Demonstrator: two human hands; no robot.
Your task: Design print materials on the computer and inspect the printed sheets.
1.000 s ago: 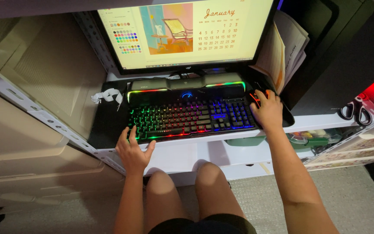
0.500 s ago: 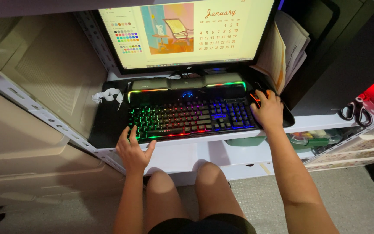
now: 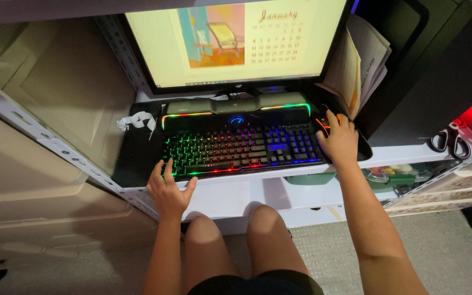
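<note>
Keyboard [image 3: 241, 147] was your landmark: left hand [image 3: 167, 188] rested open-fingered at its near-left corner; right hand [image 3: 338, 139] cupped the mouse [image 3: 323, 124] beside its right end. Keep wrists level.

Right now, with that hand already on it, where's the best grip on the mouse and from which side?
Grip the mouse across its two long flanks, coming down from above and behind. It lies flat at the keyboard's right end, tail toward the person, and the right hand covers its low domed back. Thumb on the keyboard side, outer fingers opposite.
</note>
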